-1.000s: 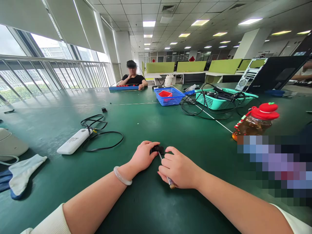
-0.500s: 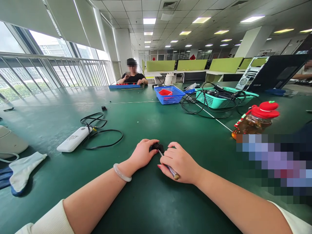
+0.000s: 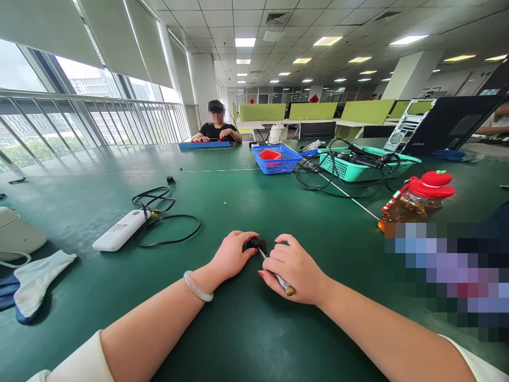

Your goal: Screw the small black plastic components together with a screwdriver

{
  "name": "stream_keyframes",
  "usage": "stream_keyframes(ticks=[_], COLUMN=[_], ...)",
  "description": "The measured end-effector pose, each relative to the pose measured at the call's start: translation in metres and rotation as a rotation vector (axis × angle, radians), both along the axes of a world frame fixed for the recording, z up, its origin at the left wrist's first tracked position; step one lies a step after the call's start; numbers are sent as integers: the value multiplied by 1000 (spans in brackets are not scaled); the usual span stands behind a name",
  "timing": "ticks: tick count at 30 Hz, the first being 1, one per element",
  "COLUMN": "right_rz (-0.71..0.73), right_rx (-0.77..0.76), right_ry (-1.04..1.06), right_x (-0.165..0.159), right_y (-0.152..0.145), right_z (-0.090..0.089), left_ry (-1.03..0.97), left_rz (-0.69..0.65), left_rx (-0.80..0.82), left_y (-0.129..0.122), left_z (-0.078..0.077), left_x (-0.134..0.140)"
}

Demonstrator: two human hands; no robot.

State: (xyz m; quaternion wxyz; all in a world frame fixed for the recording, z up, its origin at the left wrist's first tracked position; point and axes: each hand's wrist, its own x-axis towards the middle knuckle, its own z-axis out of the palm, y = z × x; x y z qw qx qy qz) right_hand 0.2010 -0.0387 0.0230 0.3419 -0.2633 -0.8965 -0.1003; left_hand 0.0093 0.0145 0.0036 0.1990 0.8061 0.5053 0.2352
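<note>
A small black block-shaped part (image 3: 256, 243) rests on the green table (image 3: 254, 329) between my hands. My left hand (image 3: 235, 253), a pale bangle at its wrist, pinches the part's left side between thumb and fingers. From the right, my right hand (image 3: 292, 268) grips a slim screwdriver (image 3: 283, 284) with a thin metal shaft and a brownish handle end. Its tip meets the near side of the black part; the exact contact point is too small to make out.
A white power bank (image 3: 121, 231) with a looped black cable lies left, beyond a white-and-blue glove (image 3: 42, 281). Farther back stand a blue basket (image 3: 278, 165) and a teal basket (image 3: 353, 172) of cables. A red-lidded bottle (image 3: 419, 204) stands right. A person (image 3: 217, 127) sits opposite.
The view has tipped up slightly. My hands, the black part and the screwdriver keep nearly the same pose. Across the table, the seated person's raised hand has come down to the blue tray.
</note>
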Motion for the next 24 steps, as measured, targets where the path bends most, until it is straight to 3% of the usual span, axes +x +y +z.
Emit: stream_keyframes(ticks=[15, 20, 24], right_rz=[-2, 43, 68], right_rx=[29, -56, -219], right_ry=[40, 182, 361], right_x=[1, 7, 13], right_y=[1, 7, 14], right_z=[1, 0, -4], left_ry=[-30, -36, -27], left_rz=[-9, -16, -15], left_rx=[5, -5, -10], left_y=[-1, 0, -1], left_z=[-1, 0, 3], left_x=[0, 0, 1])
